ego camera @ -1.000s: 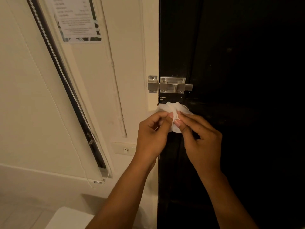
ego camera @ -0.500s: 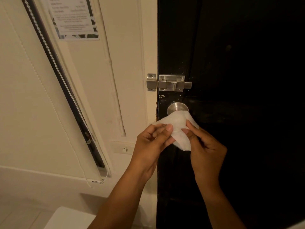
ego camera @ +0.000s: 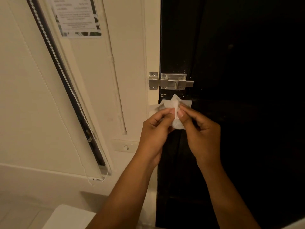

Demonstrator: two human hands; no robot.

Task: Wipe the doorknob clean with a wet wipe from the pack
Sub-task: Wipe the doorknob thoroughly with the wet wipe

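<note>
Left hand [ego camera: 154, 129]: centre of the frame, fingers curled, thumb and fingertips pinching the wet wipe from its left side.
Right hand [ego camera: 202, 131]: just right of the left one, fingers curled, pinching the same wipe from the right; the two sets of fingertips almost meet.
Wet wipe [ego camera: 175, 104]: white, bunched between both hands, its upper part spread across the dark door right under the slide bolt, at the spot where the hands work.
Doorknob: hidden behind the wipe and fingers; none of it shows.
Door [ego camera: 239, 63]: black, fills the right half of the frame, with small pale flecks near its left edge.
Slide bolt [ego camera: 171, 83]: brushed metal, centre of the frame just above the wipe, bridging the door and the cream frame.
Wall [ego camera: 24, 113]: cream, left half of the frame.
Roller blind [ego camera: 66, 76]: runs diagonally from upper left down toward lower centre, with a bead chain beside it.
Notice [ego camera: 76, 17]: printed sheet at the upper left, text too blurred to read.
Light switch [ego camera: 125, 147]: pale plate on the wall, left of the left wrist.
</note>
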